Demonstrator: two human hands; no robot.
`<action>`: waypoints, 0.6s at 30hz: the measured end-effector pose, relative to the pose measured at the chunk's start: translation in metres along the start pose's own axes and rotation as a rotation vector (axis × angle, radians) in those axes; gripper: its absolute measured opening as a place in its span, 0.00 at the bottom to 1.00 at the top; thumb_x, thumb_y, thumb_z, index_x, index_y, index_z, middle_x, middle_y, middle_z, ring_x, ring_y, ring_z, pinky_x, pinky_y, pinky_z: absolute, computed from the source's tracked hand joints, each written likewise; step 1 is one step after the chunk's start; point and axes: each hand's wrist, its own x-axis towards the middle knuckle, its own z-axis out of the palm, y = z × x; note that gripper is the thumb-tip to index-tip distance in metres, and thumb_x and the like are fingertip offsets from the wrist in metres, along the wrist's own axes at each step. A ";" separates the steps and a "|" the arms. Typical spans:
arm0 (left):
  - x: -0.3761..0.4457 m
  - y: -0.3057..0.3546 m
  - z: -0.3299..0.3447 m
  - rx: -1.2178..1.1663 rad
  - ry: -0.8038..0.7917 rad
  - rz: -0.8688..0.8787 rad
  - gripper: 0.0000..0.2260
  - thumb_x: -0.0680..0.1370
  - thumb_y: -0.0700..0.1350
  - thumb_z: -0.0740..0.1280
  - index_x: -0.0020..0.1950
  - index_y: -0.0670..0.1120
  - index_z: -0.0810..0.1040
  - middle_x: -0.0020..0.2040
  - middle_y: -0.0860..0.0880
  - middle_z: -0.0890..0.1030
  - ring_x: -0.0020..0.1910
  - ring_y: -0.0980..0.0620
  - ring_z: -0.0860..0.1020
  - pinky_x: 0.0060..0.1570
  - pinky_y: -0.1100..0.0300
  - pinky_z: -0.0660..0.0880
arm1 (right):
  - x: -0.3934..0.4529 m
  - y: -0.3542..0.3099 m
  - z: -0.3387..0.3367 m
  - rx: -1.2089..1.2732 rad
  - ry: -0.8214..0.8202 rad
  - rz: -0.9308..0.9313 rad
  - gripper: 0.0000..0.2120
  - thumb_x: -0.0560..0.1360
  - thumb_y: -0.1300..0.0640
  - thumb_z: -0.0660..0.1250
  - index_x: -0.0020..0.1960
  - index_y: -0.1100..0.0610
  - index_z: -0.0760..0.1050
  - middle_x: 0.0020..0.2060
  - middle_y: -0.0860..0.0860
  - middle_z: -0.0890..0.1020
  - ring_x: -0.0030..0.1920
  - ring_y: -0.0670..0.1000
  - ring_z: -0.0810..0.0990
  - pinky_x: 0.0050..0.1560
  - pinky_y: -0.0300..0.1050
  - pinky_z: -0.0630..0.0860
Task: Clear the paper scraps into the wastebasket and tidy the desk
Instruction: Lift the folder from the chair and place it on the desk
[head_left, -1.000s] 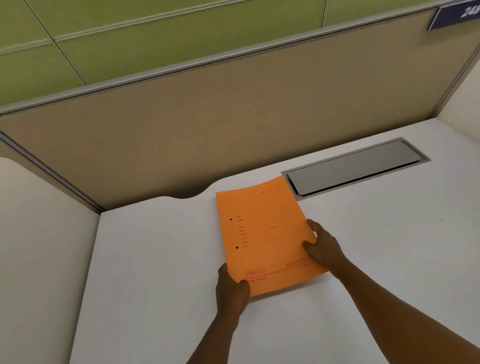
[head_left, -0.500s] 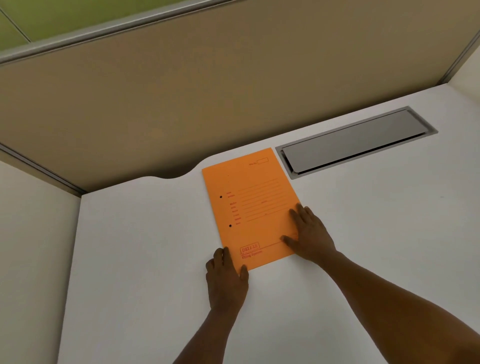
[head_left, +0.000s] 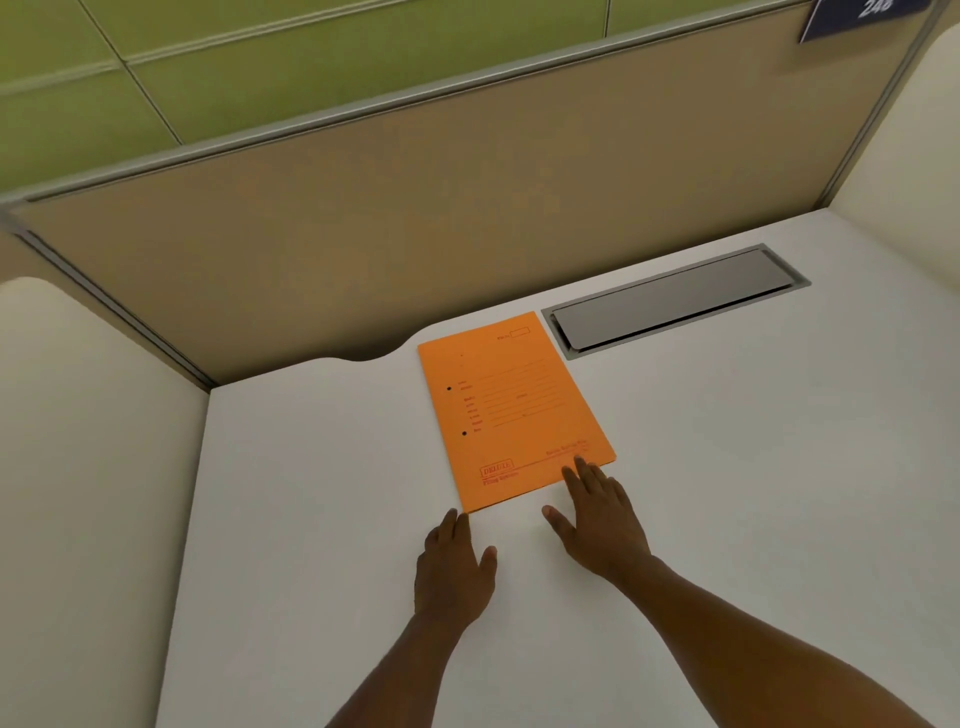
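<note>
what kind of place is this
Most likely an office cubicle workstation. A tan fabric partition panel walls off the back of the white desk, a metal cable-access flap is set into the desktop, and an orange file folder lies flat on it.

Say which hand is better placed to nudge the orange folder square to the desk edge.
Right, probably. The right hand has fingertips on the orange folder at its near corner; the left hand lies flat just short of it.

blue sign (head_left: 862, 15) cropped, folder print (head_left: 498, 400) illegible
</note>
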 end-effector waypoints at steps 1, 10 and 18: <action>-0.011 -0.001 0.000 -0.002 -0.001 0.007 0.30 0.81 0.59 0.56 0.79 0.45 0.56 0.80 0.48 0.56 0.78 0.48 0.56 0.73 0.52 0.60 | -0.012 -0.002 -0.001 0.003 0.002 0.000 0.37 0.78 0.33 0.46 0.79 0.53 0.47 0.79 0.52 0.48 0.78 0.53 0.45 0.75 0.51 0.43; -0.110 -0.006 0.002 -0.012 0.016 0.089 0.29 0.81 0.58 0.56 0.78 0.45 0.58 0.79 0.47 0.58 0.78 0.47 0.56 0.73 0.51 0.59 | -0.117 -0.018 -0.015 0.011 0.078 -0.020 0.38 0.77 0.32 0.49 0.79 0.54 0.51 0.79 0.53 0.49 0.78 0.53 0.48 0.76 0.52 0.46; -0.218 -0.038 0.015 -0.051 0.071 0.138 0.29 0.81 0.58 0.56 0.77 0.44 0.60 0.78 0.46 0.62 0.77 0.47 0.58 0.73 0.52 0.58 | -0.234 -0.040 0.000 0.070 0.175 -0.024 0.38 0.78 0.33 0.51 0.79 0.55 0.49 0.79 0.54 0.51 0.78 0.53 0.50 0.76 0.52 0.47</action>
